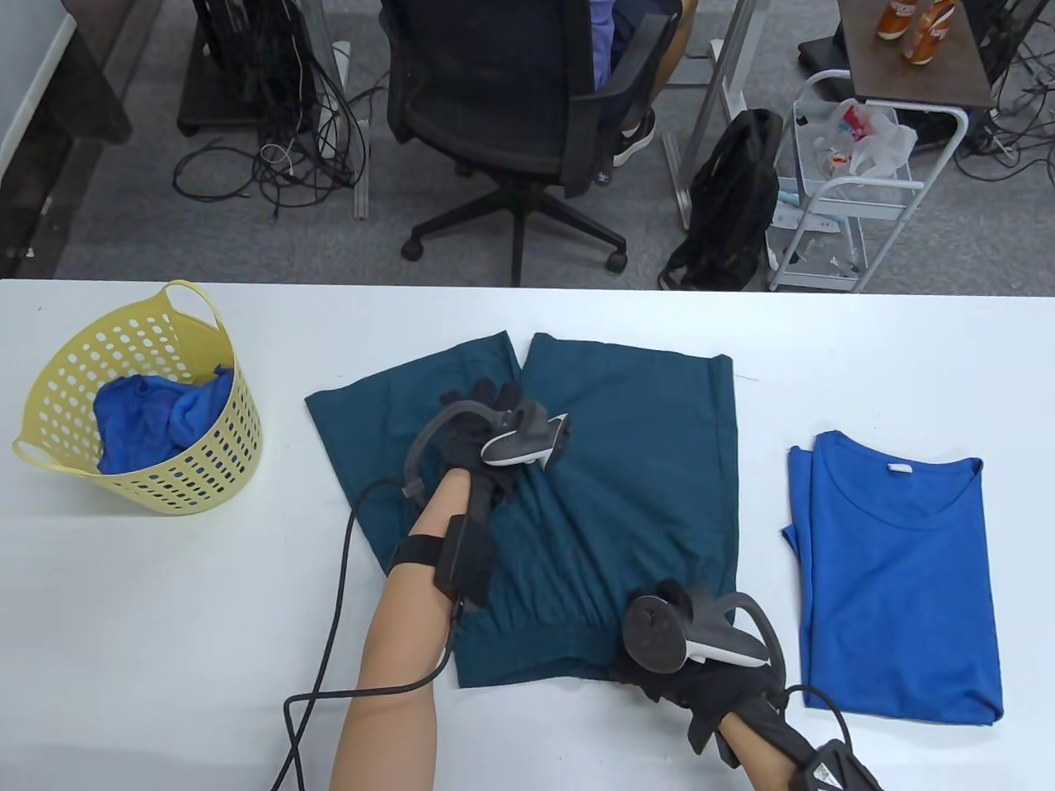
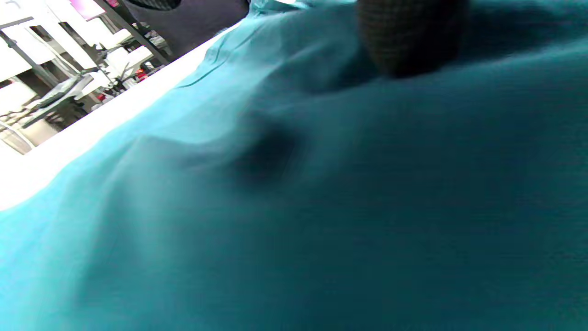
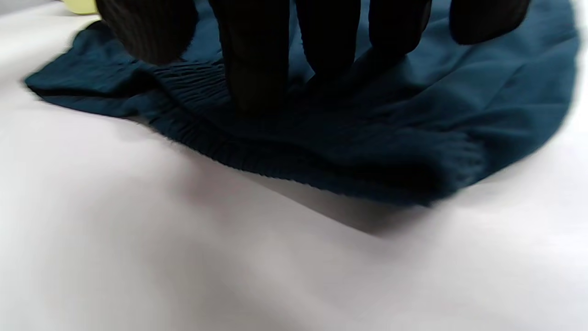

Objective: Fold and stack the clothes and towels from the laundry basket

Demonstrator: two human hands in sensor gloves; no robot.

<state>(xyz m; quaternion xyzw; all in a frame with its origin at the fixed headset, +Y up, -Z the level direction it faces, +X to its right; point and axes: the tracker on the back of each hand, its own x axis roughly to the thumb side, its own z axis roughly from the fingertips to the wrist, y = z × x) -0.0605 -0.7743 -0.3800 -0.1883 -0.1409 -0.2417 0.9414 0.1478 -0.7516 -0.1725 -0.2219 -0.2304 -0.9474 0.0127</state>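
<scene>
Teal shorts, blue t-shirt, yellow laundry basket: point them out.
teal shorts (image 1: 643, 461), table view, right leg panel.
blue t-shirt (image 1: 907, 593), table view, chest area.
yellow laundry basket (image 1: 218, 445), table view, perforated side wall.

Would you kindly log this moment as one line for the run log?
left hand flat on shorts | right hand on the waistband | shirt folded | basket holds blue cloth

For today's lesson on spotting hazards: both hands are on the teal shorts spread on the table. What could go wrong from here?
1. The shorts have one leg splayed out to the left, so a fold made now may come out crooked.
2. The left hand trails a cable across the table; it might snag the cloth.
3. The folded blue shirt lies close by on the right; a wide sweep by the right hand could disturb it.
</scene>
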